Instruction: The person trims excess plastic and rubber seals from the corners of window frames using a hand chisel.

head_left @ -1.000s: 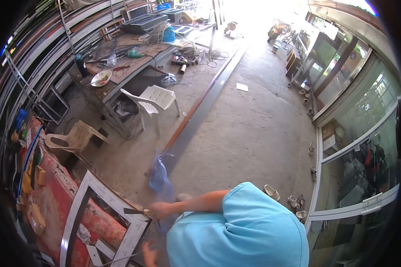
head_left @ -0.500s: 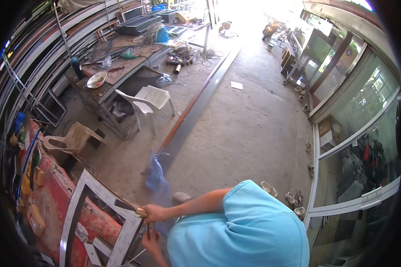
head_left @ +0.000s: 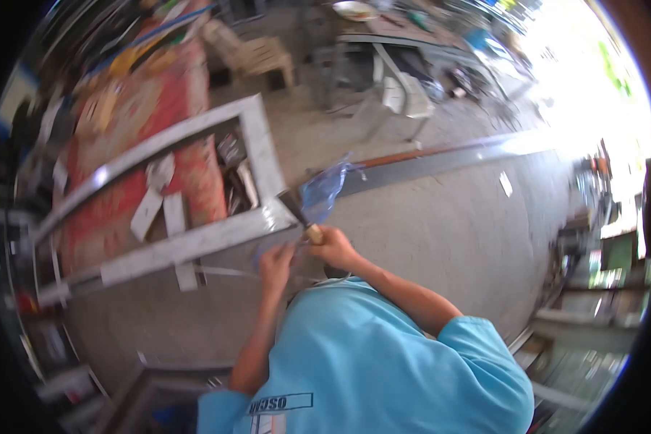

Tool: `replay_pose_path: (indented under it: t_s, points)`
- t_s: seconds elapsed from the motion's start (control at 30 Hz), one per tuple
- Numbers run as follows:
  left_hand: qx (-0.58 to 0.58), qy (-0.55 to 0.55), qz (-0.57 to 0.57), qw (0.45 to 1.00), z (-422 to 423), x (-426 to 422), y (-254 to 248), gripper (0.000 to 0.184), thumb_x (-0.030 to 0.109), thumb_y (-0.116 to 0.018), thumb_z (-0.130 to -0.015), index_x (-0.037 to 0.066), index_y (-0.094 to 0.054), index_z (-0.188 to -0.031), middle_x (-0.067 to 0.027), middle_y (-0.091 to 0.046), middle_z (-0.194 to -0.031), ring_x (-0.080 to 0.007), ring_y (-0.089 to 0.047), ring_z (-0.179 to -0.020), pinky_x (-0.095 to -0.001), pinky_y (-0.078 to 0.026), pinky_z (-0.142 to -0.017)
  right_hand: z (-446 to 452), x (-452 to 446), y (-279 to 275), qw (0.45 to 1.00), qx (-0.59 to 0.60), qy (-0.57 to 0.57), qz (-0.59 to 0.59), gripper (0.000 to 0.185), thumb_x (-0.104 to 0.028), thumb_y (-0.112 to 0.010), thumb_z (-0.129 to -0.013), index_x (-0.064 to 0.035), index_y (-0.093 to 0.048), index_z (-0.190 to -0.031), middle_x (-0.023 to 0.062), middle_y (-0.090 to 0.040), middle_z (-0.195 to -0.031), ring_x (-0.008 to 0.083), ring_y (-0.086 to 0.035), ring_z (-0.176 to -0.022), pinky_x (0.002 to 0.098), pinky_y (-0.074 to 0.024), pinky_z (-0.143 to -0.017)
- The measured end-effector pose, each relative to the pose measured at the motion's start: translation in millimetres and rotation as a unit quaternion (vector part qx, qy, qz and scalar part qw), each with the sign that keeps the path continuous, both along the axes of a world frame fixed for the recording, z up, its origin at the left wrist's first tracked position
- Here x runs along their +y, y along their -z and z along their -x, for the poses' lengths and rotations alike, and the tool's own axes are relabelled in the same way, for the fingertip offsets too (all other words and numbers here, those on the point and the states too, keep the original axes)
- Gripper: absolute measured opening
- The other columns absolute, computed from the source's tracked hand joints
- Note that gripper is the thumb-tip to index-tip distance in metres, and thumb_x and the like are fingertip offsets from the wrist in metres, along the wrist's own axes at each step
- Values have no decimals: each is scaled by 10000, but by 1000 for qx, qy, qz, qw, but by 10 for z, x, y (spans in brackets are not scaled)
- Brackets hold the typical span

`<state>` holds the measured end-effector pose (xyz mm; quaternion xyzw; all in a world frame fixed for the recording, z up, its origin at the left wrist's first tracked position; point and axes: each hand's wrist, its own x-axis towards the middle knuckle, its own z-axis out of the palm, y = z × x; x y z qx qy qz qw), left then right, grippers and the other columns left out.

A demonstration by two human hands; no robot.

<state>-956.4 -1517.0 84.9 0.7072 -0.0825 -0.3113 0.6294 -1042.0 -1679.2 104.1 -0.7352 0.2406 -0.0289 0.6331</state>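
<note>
My right hand (head_left: 333, 247) is wrapped round a tool's wooden handle (head_left: 314, 233). Its dark flat blade (head_left: 294, 207) lies at the near right corner of a white window frame (head_left: 195, 242); I cannot tell its exact kind. Just left of it, my left hand (head_left: 275, 264) is closed in a pinch. A thin pale strip (head_left: 228, 272) runs to those fingers, which are partly blurred. The frame rests on a worn red-painted surface (head_left: 126, 249). A crumpled blue plastic bag (head_left: 324, 189) lies on the floor beyond the blade.
White offcuts (head_left: 148, 214) lie inside the frame opening. Beyond stand a beige plastic chair (head_left: 264, 58), a white plastic chair (head_left: 412, 101) and a cluttered workbench (head_left: 383, 32). A long brown-and-grey bar (head_left: 441, 155) stretches along the floor. Another dark frame (head_left: 145, 383) is behind my left arm.
My view has swung left and down, so the whole white frame shows. My right hand still grips the wooden handle at the frame corner; the left hand stays close by.
</note>
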Motion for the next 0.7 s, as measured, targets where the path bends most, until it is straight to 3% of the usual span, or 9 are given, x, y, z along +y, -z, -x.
replay_pose_path:
  t_s: [0.2,0.27,0.37,0.47,0.53,0.6,0.63,0.7]
  points:
    - [71,-44,-15,996,190,-37,-104,271,256,-649,-945,-2,-716,-890,8,-609,-701,-55,-527,-650,-229,-427,-599,0,15,-13,996,83,-27,-35,266,-187,-732,-799,-4,-689,-987,69,-689,-820,135,-630,-761,303,-510,-716]
    - [132,-85,106,982,281,-31,107,257,244,-636,-956,1,-710,-922,7,-617,-728,-55,-532,-672,-224,-415,-594,-29,-4,-28,992,101,-28,-66,267,-210,-734,-812,5,-691,-964,57,-680,-796,129,-623,-738,293,-505,-696]
    - [121,-94,121,981,357,-5,291,265,255,-631,-962,0,-704,-962,10,-608,-738,-56,-521,-666,-215,-418,-601,-103,-43,-87,987,131,-44,-81,265,-237,-741,-809,6,-690,-903,21,-626,-727,113,-577,-663,269,-454,-605]
    - [108,-105,113,982,360,-15,284,278,268,-636,-959,-1,-702,-973,13,-598,-732,-55,-512,-655,-214,-429,-607,-234,-116,-86,983,155,-81,-55,257,-230,-742,-795,3,-690,-891,20,-622,-722,115,-577,-665,277,-450,-600]
    - [105,-117,102,982,387,-16,346,282,273,-637,-957,-1,-700,-974,14,-591,-728,-54,-506,-652,-214,-429,-606,-322,-248,-22,979,167,-114,-30,239,-228,-737,-788,-5,-697,-864,19,-621,-705,111,-571,-653,285,-443,-599]
    - [184,-107,131,968,438,-62,566,280,266,-660,-927,11,-707,-1031,-18,-638,-742,-83,-551,-639,-261,-452,-585,-456,-376,-24,960,189,-144,147,220,-188,-719,-782,5,-688,-884,41,-640,-719,119,-583,-670,284,-451,-623]
    - [188,-125,137,965,469,-79,695,280,266,-660,-927,11,-707,-1031,-18,-638,-742,-83,-551,-639,-261,-452,-585,-511,-431,-15,956,192,-162,153,220,-188,-719,-782,5,-688,-884,41,-640,-719,119,-583,-670,284,-451,-623]
    - [129,-166,168,963,554,-72,929,267,253,-662,-922,9,-700,-1021,-24,-641,-741,-92,-550,-627,-266,-452,-583,-621,-548,49,951,165,-164,205,208,-193,-723,-772,-3,-697,-852,27,-621,-679,112,-564,-634,280,-441,-599]
